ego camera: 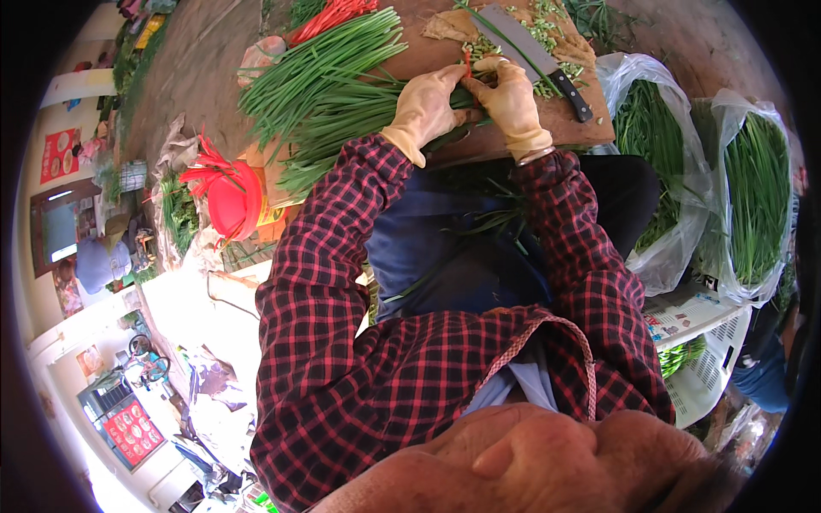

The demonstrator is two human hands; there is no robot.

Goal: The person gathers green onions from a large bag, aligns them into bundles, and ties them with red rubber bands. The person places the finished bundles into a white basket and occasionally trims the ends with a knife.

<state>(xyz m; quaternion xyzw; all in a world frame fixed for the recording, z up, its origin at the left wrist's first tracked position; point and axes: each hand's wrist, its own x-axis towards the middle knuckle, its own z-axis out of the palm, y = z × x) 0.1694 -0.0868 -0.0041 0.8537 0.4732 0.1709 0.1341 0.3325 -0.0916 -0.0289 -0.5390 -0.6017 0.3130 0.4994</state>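
Observation:
My left hand point(431, 102), in a cream rubber glove, grips a bunch of garlic chives point(349, 131) near its stem end. My right hand point(514, 106), gloved alike, closes on the same stems from the other side. Between my fingertips a red tie strip point(468, 63) runs around the stems; which fingers pinch it cannot be told. Another bunch of green stalks point(327, 67) lies just beyond, on the wooden board point(577, 131). A cleaver point(519, 42) with a black handle rests right of my hands among cut stem ends point(545, 29). One loose green stalk lies across its blade.
At left stands a red plastic tub point(240, 202) with red strips point(211, 167) hanging over it. More red strips point(333, 18) lie at the back. Clear plastic bags of chives point(651, 128) point(757, 199) stand at right, above a white plastic crate point(702, 385).

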